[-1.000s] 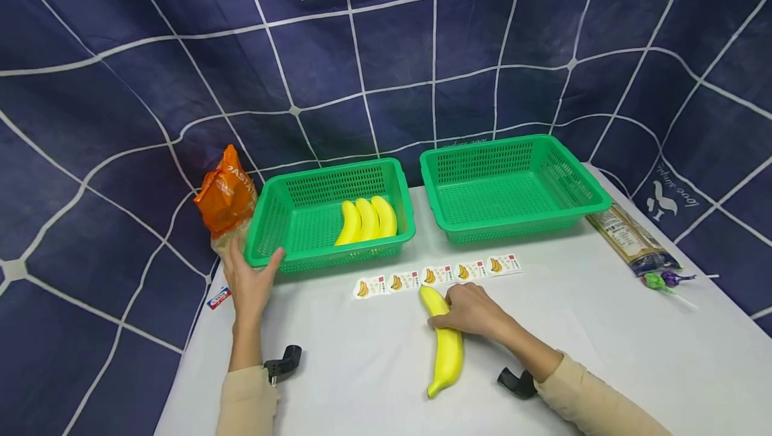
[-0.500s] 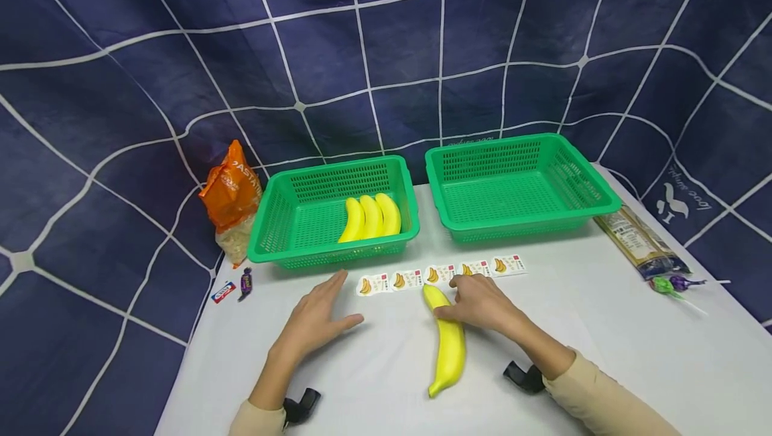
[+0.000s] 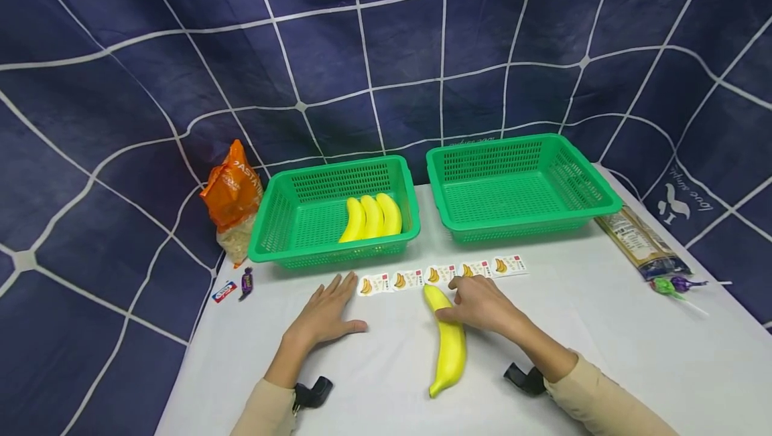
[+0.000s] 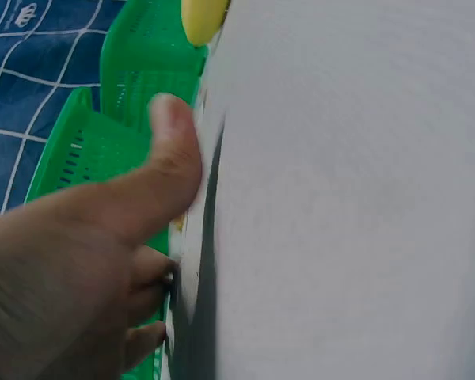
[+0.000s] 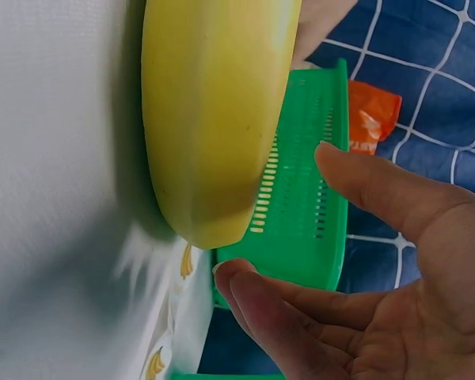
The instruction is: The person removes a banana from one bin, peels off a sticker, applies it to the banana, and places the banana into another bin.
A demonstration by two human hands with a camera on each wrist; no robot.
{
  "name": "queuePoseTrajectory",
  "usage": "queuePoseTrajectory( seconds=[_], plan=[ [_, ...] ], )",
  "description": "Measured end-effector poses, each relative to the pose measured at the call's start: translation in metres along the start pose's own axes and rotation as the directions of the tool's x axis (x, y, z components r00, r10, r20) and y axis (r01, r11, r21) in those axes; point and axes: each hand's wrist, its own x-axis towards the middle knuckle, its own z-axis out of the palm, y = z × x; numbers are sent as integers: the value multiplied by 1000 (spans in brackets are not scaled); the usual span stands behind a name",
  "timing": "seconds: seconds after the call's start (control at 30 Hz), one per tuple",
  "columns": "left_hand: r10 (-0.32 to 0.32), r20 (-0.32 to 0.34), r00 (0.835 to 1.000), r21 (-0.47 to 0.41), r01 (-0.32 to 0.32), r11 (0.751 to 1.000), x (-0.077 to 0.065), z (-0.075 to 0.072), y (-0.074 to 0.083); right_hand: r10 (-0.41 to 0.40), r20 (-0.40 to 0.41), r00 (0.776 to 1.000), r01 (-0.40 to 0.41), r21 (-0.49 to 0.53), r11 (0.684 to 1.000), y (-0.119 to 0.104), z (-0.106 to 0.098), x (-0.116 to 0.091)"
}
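A single yellow banana (image 3: 449,355) lies lengthwise on the white table, large in the right wrist view (image 5: 214,119). My right hand (image 3: 482,302) is beside its upper part, thumb overlapping it in the head view. In the right wrist view the thumb and bent fingers stand apart, with nothing pinched between them. My left hand (image 3: 322,312) is spread low over the table, left of the banana, holding nothing. Its fingertips are close to a row of banana-printed stickers (image 3: 399,280). Behind it, the left green basket (image 3: 301,255) contains three bananas (image 3: 372,218).
Another green basket (image 3: 531,225) stands at the back right. An orange-topped bag (image 3: 232,188) leans at the left, with small wrapped sweets (image 3: 246,283) before it. A flat packet (image 3: 642,242) and lollipops (image 3: 666,286) lie at the right. A dark blue curtain (image 3: 398,54) hangs behind.
My left hand has come from the left basket's near corner rightward and toward me, then settled lower over the table by the stickers. The right hand and banana have hardly moved.
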Motion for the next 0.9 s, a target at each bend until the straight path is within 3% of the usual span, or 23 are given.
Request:
queuePoseTrajectory(
  seconds=[0.17,0.37,0.5,0.7,0.8,0.9],
  plan=[
    [-12,24,1000,12,12,1000,-1,6,-2,-23,9,1000,23,-15,1000,-5,0,1],
    [-15,14,1000,4,15,1000,-2,5,-1,-202,18,979,202,-103,974,-26,-10,16],
    [-13,16,1000,1,13,1000,-1,2,0,-364,116,924,378,-133,916,-47,-19,33],
    [0,30,1000,-27,0,1000,2,1,-1,-533,304,790,599,-197,776,-79,-16,65],
    [7,39,999,-50,-5,999,3,2,-1,-540,362,759,636,-241,733,-92,-9,80],
    [14,44,999,-66,-11,998,5,4,-1,-503,427,752,641,-295,709,-102,2,92]
  ],
)
